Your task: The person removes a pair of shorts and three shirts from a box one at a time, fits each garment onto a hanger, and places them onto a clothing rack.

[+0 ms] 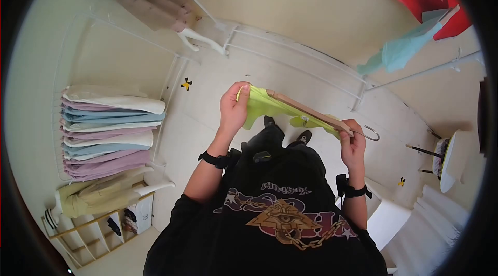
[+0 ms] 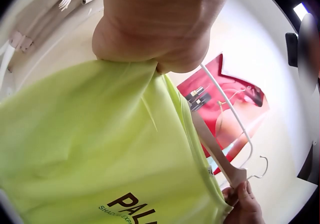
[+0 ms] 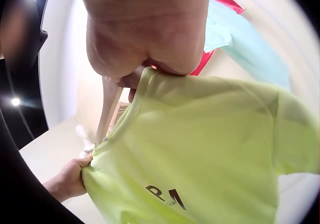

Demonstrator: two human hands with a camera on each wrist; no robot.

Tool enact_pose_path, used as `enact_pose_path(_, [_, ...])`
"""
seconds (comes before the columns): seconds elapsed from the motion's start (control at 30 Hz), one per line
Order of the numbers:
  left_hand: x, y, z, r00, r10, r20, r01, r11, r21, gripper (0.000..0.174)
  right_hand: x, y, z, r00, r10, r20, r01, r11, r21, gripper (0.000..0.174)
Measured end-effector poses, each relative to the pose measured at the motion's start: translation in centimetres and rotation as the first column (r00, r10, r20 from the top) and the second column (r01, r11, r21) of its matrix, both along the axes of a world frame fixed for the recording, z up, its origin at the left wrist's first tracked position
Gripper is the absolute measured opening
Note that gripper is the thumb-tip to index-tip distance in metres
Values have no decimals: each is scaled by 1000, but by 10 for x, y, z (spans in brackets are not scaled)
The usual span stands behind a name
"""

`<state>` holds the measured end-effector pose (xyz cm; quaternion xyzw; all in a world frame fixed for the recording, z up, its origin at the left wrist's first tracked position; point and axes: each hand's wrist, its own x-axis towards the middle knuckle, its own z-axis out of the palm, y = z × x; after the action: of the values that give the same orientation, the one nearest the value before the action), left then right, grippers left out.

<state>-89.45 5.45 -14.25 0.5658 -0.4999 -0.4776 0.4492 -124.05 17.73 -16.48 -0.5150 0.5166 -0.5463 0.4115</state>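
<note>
- The green shirt (image 1: 255, 104) could slip out on the left if the small pinch gets loose. On the right, the hanger (image 1: 306, 111) could snag the neck if it tips.
- Left hand (image 1: 234, 112), at 11 o'clock from the person: pinched narrow on the shirt's neck edge.
- Shirt: at 12 o'clock, between both hands.
- Right hand (image 1: 353, 149), at 1 o'clock: curled round the hanger near its hook (image 1: 378, 135), touching the neck too.
</note>
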Motion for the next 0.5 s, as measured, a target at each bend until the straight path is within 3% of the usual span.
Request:
enact_pose_path(0.07, [-6,-20,-10,1000,-24,-2,24,1000,8,28,-12,-8,-7,988,66,-136,-67,998,-2,20])
enact_pose_path(0.2, [-24,-88,-32,989,-142,-49,145,988,55,26,-14,-34,-3,963,-38,-266,43,999,12,20])
enact_pose_path(0.3, [-44,-124,-40,958,-284,-44,287,952,103,24,0,-51,17,949,-233,-211,229,972,-45,22])
enact_pose_path(0.37, [-61,-146,-50,919,-391,-55,395,908,137,22,12,-59,26,901,-431,-41,431,902,-16,26])
enact_pose_path(0.43, [-72,-156,-64,813,-575,-92,582,808,93,20,17,-72,46,859,-503,-93,504,863,-11,30])
enact_pose_path(0.47, [-78,-161,-70,758,-604,-248,644,753,134,19,20,-78,57,858,-509,-69,506,860,-56,28])
enact_pose_path(0.5, [-84,-167,-69,734,-627,-260,671,728,138,19,23,-84,67,859,-511,-42,505,857,-101,27])
